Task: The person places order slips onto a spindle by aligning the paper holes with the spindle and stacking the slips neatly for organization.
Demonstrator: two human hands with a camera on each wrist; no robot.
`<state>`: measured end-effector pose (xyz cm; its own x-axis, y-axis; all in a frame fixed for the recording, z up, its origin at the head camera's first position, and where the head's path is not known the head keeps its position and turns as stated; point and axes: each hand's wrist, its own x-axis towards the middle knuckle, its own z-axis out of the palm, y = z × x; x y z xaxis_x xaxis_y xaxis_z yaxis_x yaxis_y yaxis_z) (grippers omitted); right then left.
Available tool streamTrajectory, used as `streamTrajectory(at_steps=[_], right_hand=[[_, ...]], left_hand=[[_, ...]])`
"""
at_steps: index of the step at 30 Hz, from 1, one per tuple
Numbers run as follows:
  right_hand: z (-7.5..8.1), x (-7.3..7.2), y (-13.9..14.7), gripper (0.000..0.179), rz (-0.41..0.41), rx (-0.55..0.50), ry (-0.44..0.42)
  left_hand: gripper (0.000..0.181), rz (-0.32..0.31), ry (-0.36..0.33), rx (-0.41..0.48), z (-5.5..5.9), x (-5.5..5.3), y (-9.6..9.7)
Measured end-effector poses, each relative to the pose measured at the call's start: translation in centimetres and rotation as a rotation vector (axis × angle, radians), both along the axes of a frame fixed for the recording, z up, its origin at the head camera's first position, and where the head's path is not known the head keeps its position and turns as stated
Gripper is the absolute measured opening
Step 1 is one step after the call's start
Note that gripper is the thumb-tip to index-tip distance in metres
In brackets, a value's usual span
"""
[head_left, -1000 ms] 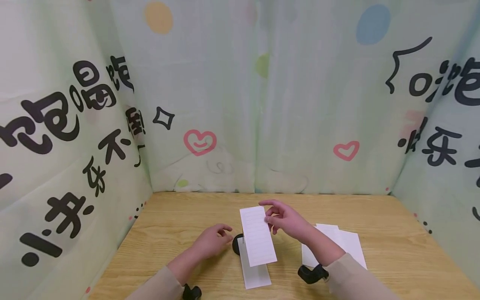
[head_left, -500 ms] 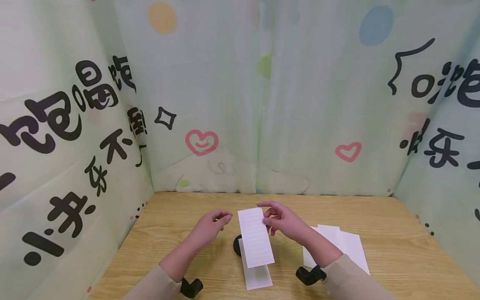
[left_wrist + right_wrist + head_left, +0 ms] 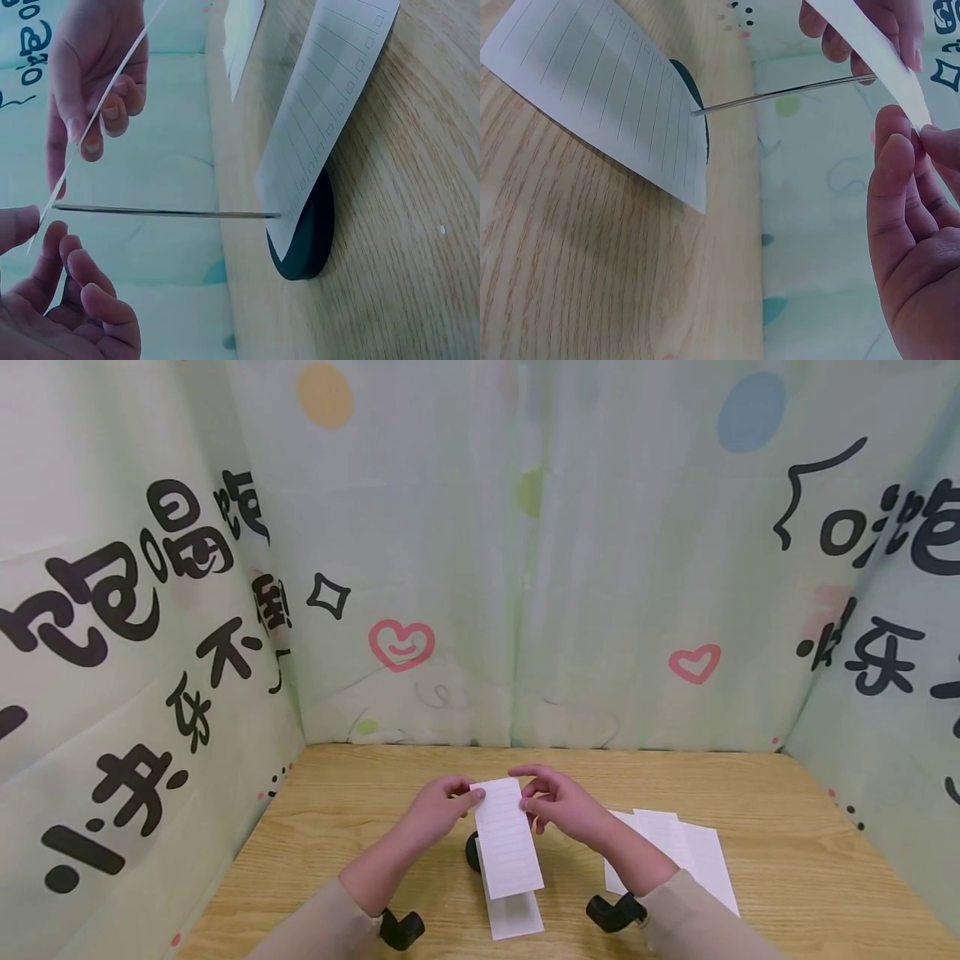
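A lined paper slip (image 3: 507, 839) hangs raised over the table between both hands. The left hand (image 3: 437, 812) pinches its upper left corner, thumb on the front face. At the upper right edge, the right hand (image 3: 564, 806) pinches the slip between thumb and fingers. The left wrist view has a thin metal receipt spike (image 3: 165, 212) rising from a round black base (image 3: 321, 232), its tip at or very near the raised slip; whether it pierces the paper I cannot tell. Low on the spike sits another lined slip (image 3: 322, 112), tilted over the base.
Several white paper sheets (image 3: 701, 856) lie overlapping on the wooden table (image 3: 337, 785), to the right near the right forearm. A printed curtain (image 3: 600, 568) encloses the back and sides. Black wrist camera mounts (image 3: 615, 912) sit under the cuffs.
The left hand has risen, moved right and taken hold of the slip's upper left corner. The right hand keeps its pinch, and the slip has shifted slightly left.
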<state>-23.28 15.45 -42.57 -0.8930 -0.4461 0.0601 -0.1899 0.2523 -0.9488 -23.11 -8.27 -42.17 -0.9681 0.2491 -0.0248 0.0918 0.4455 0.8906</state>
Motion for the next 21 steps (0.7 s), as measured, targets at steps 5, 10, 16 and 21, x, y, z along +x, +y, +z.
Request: streamTrajectory(at_steps=[5,10,16,21], right_hand=[[0.03,0.03,-0.10,0.046,-0.004,0.003,-0.007],[0.00,0.03,-0.12,0.046,-0.003,-0.004,-0.008],[-0.07,0.19,-0.15,0.045,-0.005,0.006,-0.010],[-0.20,0.16,-0.13,0.045,-0.008,0.011,-0.013]], left_hand=[[0.029,0.005,0.000,-0.021,0.19,0.18,0.34],[0.028,0.005,-0.004,-0.036,0.18,0.33,0.38],[0.024,0.004,0.010,-0.039,-0.10,0.20,0.43],[0.023,0.002,0.017,-0.035,-0.34,0.08,0.49]])
